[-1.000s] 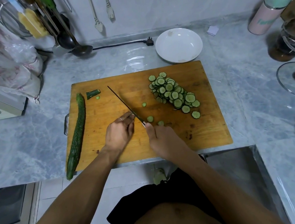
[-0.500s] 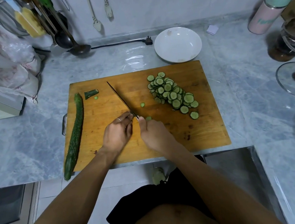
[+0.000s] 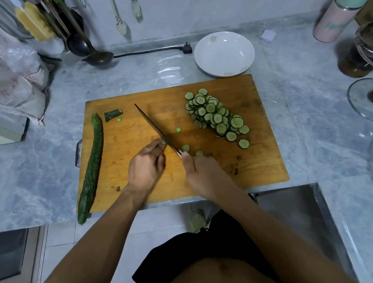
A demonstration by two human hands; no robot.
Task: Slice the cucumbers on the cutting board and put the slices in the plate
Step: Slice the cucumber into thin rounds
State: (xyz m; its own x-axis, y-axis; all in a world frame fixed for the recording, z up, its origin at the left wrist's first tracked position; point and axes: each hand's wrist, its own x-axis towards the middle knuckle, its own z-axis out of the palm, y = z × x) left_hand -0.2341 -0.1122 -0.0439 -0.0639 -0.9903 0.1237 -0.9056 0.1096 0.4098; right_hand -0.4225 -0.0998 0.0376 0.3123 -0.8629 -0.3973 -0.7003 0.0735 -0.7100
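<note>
My right hand (image 3: 204, 174) grips the knife (image 3: 156, 128) handle, blade angled across the cutting board (image 3: 133, 133) centre. Left hand (image 3: 145, 167) w/ fingertips pinching a small cucumber stub (image 3: 163, 141) against the blade. Slice pile (image 3: 216, 114) on board's right half; whole cucumber (image 3: 92, 166) along its left edge. Plate (image 3: 224, 53) just behind board.
</note>
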